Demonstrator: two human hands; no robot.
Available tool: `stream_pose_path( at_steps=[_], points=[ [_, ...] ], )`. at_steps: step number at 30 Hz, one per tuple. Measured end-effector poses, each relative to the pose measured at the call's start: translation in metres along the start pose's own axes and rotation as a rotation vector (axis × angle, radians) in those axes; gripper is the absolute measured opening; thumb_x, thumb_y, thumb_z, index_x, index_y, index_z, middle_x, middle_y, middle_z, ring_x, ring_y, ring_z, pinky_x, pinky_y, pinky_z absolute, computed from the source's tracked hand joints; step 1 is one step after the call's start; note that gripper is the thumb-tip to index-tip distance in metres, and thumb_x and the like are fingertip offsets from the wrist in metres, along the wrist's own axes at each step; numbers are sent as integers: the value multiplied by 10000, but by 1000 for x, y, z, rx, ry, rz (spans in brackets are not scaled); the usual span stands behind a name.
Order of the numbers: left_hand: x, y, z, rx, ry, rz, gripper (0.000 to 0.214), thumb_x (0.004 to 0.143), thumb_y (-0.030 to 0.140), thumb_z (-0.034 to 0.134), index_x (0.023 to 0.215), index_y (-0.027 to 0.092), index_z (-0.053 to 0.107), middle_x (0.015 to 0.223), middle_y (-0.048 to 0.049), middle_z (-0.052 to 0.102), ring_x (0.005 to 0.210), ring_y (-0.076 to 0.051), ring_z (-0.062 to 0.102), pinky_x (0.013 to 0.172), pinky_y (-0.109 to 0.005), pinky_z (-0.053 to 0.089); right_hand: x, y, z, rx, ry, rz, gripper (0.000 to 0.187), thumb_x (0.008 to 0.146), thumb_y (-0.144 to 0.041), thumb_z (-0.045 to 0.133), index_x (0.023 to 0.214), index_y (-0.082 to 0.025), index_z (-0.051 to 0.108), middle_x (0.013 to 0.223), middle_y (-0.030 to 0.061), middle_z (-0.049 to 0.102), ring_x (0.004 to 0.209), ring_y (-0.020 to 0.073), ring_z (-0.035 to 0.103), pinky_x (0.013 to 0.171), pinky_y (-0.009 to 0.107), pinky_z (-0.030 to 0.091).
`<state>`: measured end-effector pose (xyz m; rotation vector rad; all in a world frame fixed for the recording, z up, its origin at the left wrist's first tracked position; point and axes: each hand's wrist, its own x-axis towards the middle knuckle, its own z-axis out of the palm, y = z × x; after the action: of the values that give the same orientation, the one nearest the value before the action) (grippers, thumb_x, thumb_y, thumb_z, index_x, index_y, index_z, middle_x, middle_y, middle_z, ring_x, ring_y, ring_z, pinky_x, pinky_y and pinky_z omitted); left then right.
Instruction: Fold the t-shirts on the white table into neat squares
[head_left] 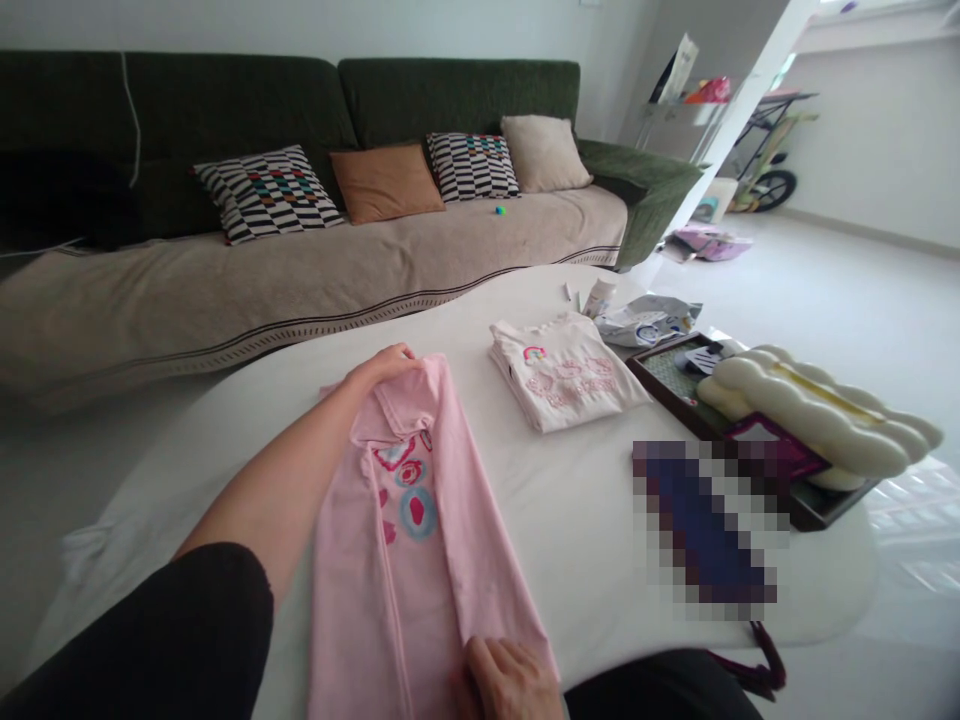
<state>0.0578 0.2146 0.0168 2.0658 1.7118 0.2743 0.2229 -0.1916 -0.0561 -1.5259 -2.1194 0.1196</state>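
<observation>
A pink long-sleeved shirt point(346, 590) with a red and blue print lies partly folded on the white table, its sides turned in over the front. My left hand point(390, 362) reaches to its far end and grips the fabric by the collar, fingers closed. Lower down, at the near right edge, my right hand point(510, 680) has its curled fingers on the folded sleeve; the fingertips are partly hidden. To the right lies a folded pale pink shirt point(574, 385) with a rainbow patch, apart from both hands.
The white table point(247, 420) also bears a dark tray point(825, 510) with a cream cloud-shaped box point(810, 400), a silver packet point(649, 318) and a small white bottle point(600, 297). A blurred-out dark item point(705, 525) lies right. Behind stands a green sofa point(465, 95) with cushions.
</observation>
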Motion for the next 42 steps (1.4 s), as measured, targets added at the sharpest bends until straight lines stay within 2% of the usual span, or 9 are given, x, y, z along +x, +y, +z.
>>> stream_pose_path(
  at_steps=[7, 11, 16, 19, 24, 27, 31, 37, 42],
  points=[
    [-23, 2, -19, 44, 23, 108, 277, 708, 329, 513, 889, 163, 642, 704, -7, 620, 680, -142, 547, 623, -212, 397, 3, -6, -7, 61, -64, 80, 108, 789, -208, 438, 684, -221, 413, 593, -31, 573, 524, 129, 537, 521, 243, 296],
    [-38, 3, -20, 322, 108, 50, 238, 719, 348, 547, 858, 184, 648, 790, -53, 632, 824, -212, 567, 739, -284, 416, 5, -7, -12, 79, -62, 76, 129, 813, -222, 420, 684, -215, 411, 589, -21, 575, 518, 126, 532, 522, 242, 295],
    [-58, 15, 10, 377, 272, 219, 349, 822, 336, 423, 1098, 179, 569, 1164, -119, 531, 1113, -249, 448, 927, -367, 353, 6, -7, -13, 70, -65, 72, 140, 819, -227, 406, 681, -216, 419, 578, -22, 567, 510, 126, 533, 520, 238, 303],
    [-69, 23, 41, 286, 193, 374, 473, 841, 398, 385, 1275, 212, 426, 1359, -85, 376, 1263, -244, 285, 1031, -410, 227, 5, -7, -14, 71, -62, 65, 163, 830, -241, 392, 672, -214, 424, 579, -15, 567, 509, 128, 534, 516, 234, 315],
    [-75, 21, 67, 238, 68, 282, 542, 841, 490, 360, 1350, 313, 294, 1442, -44, 242, 1327, -279, 141, 1033, -542, 89, 19, -10, -37, 186, -153, 59, 177, 846, -217, 388, 692, -212, 474, 607, -11, 580, 531, 114, 550, 505, 205, 370],
    [-86, 29, 62, 225, 70, 275, 558, 851, 470, 353, 1369, 284, 259, 1453, -74, 203, 1332, -290, 116, 1022, -562, 106, 40, -9, -53, 134, -144, 52, 206, 855, -242, 399, 992, -204, 548, 966, 78, 628, 877, 181, 595, 709, 266, 459],
    [-159, 47, 59, 189, 197, 337, 584, 861, 407, 365, 1392, 219, 209, 1465, -93, 140, 1340, -281, 74, 1039, -527, 140, 57, 3, -49, -76, -190, -12, 618, 836, -367, 444, 1384, -170, 238, 1411, 117, 292, 1305, 280, 216, 969, 466, 329],
    [-336, 33, 81, 183, -18, 430, 617, 821, 461, 437, 1374, 355, 187, 1449, -38, 202, 1324, -272, 172, 1038, -495, 216, 51, 24, -30, -149, -297, -92, 638, 853, -472, 385, 1401, -232, 163, 1440, 74, 228, 1328, 269, 132, 991, 513, 261],
    [-386, 18, 86, 231, -61, 431, 557, 842, 444, 408, 1356, 384, 204, 1444, -33, 209, 1324, -264, 176, 1035, -511, 209, 48, 22, -37, -174, -339, -122, 559, 876, -450, 358, 1386, -275, 213, 1452, 70, 197, 1327, 277, 129, 992, 509, 241]
  ],
)
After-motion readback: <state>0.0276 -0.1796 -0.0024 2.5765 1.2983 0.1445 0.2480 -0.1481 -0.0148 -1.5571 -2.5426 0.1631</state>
